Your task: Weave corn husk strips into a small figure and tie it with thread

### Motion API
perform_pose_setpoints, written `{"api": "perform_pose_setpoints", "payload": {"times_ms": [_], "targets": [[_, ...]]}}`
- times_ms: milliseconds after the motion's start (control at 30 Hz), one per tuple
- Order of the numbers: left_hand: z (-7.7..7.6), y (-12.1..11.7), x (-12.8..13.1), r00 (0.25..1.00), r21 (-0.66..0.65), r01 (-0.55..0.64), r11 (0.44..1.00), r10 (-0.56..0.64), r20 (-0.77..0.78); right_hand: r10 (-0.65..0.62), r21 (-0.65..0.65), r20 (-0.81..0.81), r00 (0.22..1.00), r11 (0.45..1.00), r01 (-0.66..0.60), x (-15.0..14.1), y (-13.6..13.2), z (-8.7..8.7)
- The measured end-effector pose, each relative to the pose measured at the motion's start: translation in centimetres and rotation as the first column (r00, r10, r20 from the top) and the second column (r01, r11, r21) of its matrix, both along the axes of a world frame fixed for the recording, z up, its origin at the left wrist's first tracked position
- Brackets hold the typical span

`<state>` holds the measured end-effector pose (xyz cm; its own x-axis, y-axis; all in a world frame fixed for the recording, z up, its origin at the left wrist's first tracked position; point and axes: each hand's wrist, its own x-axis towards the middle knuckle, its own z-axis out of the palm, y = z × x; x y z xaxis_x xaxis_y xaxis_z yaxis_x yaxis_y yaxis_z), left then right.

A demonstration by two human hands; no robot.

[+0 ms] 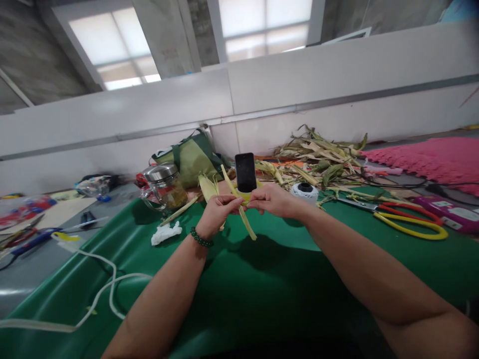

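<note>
Close together above the green mat (269,289), both hands pinch a pale yellow-green strip of corn husk (247,224). My left hand (219,212), with a dark bead bracelet at its wrist, is closed on it from the left. My right hand (273,200) is closed on it from the right, fingers curled. One end of the strip points up and away, the other hangs down toward me. Just behind the hands stands a dark-screened phone (246,172), upright. A wider corn husk (208,187) lies behind my left hand, and a white spool of thread (305,192) stands right of my right hand.
A lidded glass mug (164,185) and a crumpled white tissue (165,233) are on the left, before a green bag (190,157). Dried husks (325,154) pile up at the back right. Large scissors (396,214) lie at right. A white cable (107,284) crosses the left side.
</note>
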<state>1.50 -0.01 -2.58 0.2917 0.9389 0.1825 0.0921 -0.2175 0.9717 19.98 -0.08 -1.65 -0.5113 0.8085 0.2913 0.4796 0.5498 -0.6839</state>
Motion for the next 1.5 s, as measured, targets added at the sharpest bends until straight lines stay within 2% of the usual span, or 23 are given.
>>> {"api": "perform_pose_setpoints", "payload": {"times_ms": [133, 233, 267, 333, 400, 433, 500, 600, 667, 733, 867, 1067, 1167, 1300, 1333, 1400, 1500], "targets": [[-0.4, 0.5, -0.2, 0.999, -0.097, 0.003, 0.995, 0.001, 0.045, -0.009, 0.118, 0.114, 0.993, 0.993, -0.005, 0.3, 0.4, -0.1], [-0.7, 0.8, -0.3, 0.994, -0.210, 0.042, 0.977, -0.018, 0.112, -0.105, 0.283, 0.114, 0.988, 0.957, 0.069, 0.4, 0.8, -0.6], [-0.7, 0.9, -0.3, 0.990, -0.236, 0.047, 0.971, -0.014, 0.137, -0.165, 0.371, 0.066, 0.984, 0.920, 0.129, 0.4, 0.8, -0.7], [-0.6, 0.9, -0.3, 0.984, -0.259, 0.034, 0.965, 0.013, 0.177, -0.282, 0.530, -0.045, 0.958, 0.806, 0.262, 0.3, 0.4, -0.7], [-0.4, 0.8, -0.3, 0.981, -0.238, 0.021, 0.971, 0.026, 0.192, -0.366, 0.613, -0.052, 0.929, 0.723, 0.319, 0.0, -0.2, -0.6], [-0.4, 0.7, -0.3, 0.982, -0.218, 0.021, 0.976, 0.021, 0.186, -0.397, 0.620, 0.010, 0.918, 0.722, 0.306, -0.3, -0.6, -0.5], [-0.3, 0.6, -0.2, 0.987, -0.176, 0.012, 0.984, 0.016, 0.159, -0.429, 0.576, 0.208, 0.879, 0.780, 0.245, -1.1, -1.3, -0.4], [-0.5, 0.7, 0.0, 0.990, -0.139, -0.044, 0.989, 0.062, 0.128, -0.444, 0.476, 0.470, 0.763, 0.855, 0.205, -2.5, -2.0, -0.4], [-0.7, 0.7, 0.0, 0.985, -0.097, -0.090, 0.991, 0.103, 0.138, -0.439, 0.453, 0.547, 0.713, 0.871, 0.189, -3.1, -2.3, -0.5], [-0.7, 0.8, 0.1, 0.978, -0.060, -0.113, 0.992, 0.121, 0.168, -0.418, 0.458, 0.572, 0.706, 0.876, 0.148, -3.3, -2.4, -0.6], [-0.7, 0.8, 0.0, 0.968, -0.061, -0.108, 0.992, 0.119, 0.221, -0.405, 0.493, 0.569, 0.716, 0.864, 0.097, -2.9, -2.3, -0.7], [-0.6, 0.9, -0.4, 0.975, -0.067, -0.110, 0.992, 0.121, 0.185, -0.357, 0.470, 0.574, 0.737, 0.880, 0.061, -2.3, -1.8, -0.8], [-0.6, 1.1, -0.6, 0.979, -0.080, -0.093, 0.992, 0.106, 0.175, -0.375, 0.467, 0.568, 0.732, 0.880, 0.088, -2.1, -1.6, -0.7], [-0.6, 1.1, -0.8, 0.983, -0.156, -0.012, 0.988, 0.040, 0.178, -0.419, 0.457, 0.532, 0.735, 0.873, 0.167, -1.5, -1.2, -0.6], [-0.6, 1.1, -0.8, 0.980, -0.166, -0.009, 0.986, 0.042, 0.195, -0.431, 0.481, 0.494, 0.755, 0.859, 0.175, -1.4, -1.1, -0.6], [-0.6, 1.1, -0.7, 0.970, -0.167, -0.034, 0.985, 0.072, 0.232, -0.448, 0.578, 0.355, 0.820, 0.795, 0.183, -1.1, -1.0, -0.7], [-0.5, 1.1, -0.6, 0.959, -0.162, -0.071, 0.984, 0.112, 0.259, -0.350, 0.714, 0.150, 0.925, 0.685, 0.144, -1.1, -1.2, -1.0]]}}
